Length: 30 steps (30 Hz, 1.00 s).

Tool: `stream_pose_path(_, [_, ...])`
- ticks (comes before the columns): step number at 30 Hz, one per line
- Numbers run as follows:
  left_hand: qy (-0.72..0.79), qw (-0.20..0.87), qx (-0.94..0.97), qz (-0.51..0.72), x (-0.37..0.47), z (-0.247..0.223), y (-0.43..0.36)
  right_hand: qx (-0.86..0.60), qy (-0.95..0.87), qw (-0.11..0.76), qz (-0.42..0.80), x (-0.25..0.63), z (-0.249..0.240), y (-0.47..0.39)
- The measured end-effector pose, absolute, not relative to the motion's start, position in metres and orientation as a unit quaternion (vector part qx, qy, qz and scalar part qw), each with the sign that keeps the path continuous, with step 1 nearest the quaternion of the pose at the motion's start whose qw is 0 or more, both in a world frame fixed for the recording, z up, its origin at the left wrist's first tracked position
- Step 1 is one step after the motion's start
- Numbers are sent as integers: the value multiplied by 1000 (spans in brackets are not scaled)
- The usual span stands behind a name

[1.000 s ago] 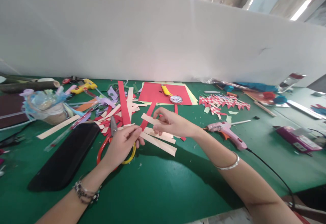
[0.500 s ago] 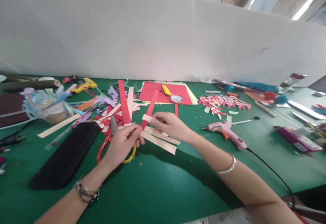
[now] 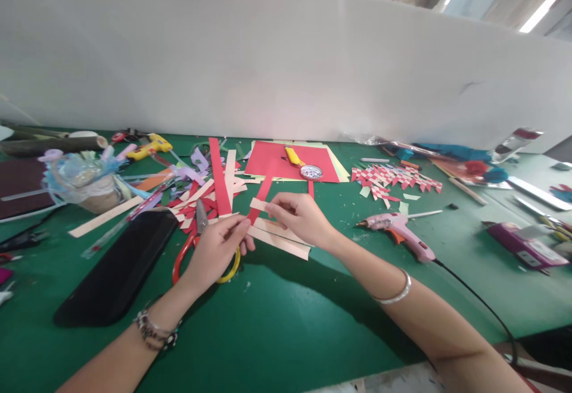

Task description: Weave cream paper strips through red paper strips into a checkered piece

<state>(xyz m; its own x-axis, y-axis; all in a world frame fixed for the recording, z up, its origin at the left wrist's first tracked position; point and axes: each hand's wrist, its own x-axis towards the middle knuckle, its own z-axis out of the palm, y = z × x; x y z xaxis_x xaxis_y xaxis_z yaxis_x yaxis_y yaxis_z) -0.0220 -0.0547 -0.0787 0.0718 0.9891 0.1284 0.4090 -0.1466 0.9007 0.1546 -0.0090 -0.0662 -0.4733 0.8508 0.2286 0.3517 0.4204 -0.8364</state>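
My left hand (image 3: 222,245) pinches the near end of a red paper strip (image 3: 263,193), together with cream paper strips (image 3: 281,243) that fan out to the right below my right hand. The thumb and fingers of my right hand (image 3: 298,217) are closed on a short cream strip end (image 3: 258,204) that crosses over the red strip. Scissors with a red and a yellow handle loop (image 3: 177,262) lie under my left hand, partly hidden by it. Just beyond are a long upright-lying red strip (image 3: 218,175) and a pile of cut red and cream strips (image 3: 193,196).
Red paper sheets (image 3: 263,158) at the back bear a yellow cutter (image 3: 294,156) and a round tin (image 3: 311,172). Checkered woven strips (image 3: 393,177) and a pink glue gun (image 3: 397,230) with its cord lie right. A black case (image 3: 120,268) and a yellow glue gun (image 3: 152,146) are left.
Both hands stay almost in place, still pinching the strips. The cream strips below my right hand have tilted slightly upward, and the view has shifted a little.
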Motion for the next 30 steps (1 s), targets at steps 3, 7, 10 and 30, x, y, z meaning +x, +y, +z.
stream_pose_path(3, [549, 360, 635, 407, -22, -79, -55, -399, -780, 360, 320, 154, -67, -9])
stream_pose_path(7, [550, 354, 640, 404, -22, -80, -55, -388, -790, 345, 325, 155, -67, -9])
stream_pose_path(10, [548, 351, 640, 409, -23, -81, -54, -393, -776, 344, 354, 155, -66, -9])
stream_pose_path(30, [543, 351, 642, 412, -24, -83, -54, -374, -799, 308, 357, 153, -72, -7])
